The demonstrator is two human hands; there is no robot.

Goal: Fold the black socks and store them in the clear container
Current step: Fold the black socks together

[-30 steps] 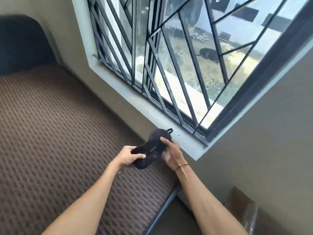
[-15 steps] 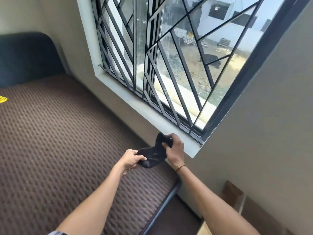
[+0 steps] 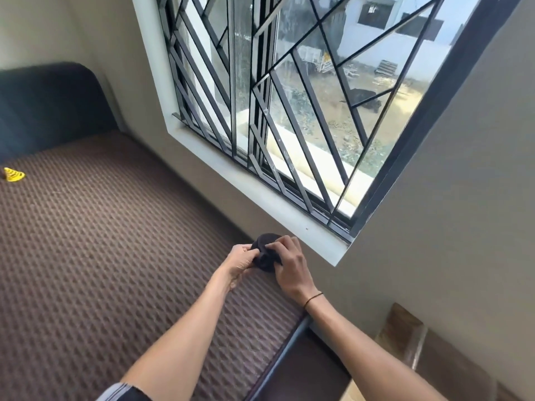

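Observation:
A bunched black sock bundle [image 3: 265, 253] is held in the air above the right side of the brown patterned mattress [image 3: 101, 256], just below the window sill. My left hand [image 3: 240, 263] pinches its left side. My right hand [image 3: 289, 267] grips it from the right, fingers curled over the top. The bundle looks rolled into a compact ball, and most of it is hidden between the two hands. No clear container is in view.
A barred window [image 3: 289, 96] with a white sill [image 3: 260, 198] rises right behind the hands. A dark headboard [image 3: 49, 105] stands at the far left. A small yellow striped object [image 3: 13, 174] lies on the mattress. A dark bed frame edge [image 3: 283, 348] and a brown box [image 3: 405, 337] sit lower right.
The socks went from a stretched-out shape between my hands to a tight ball. My hands came close together around it.

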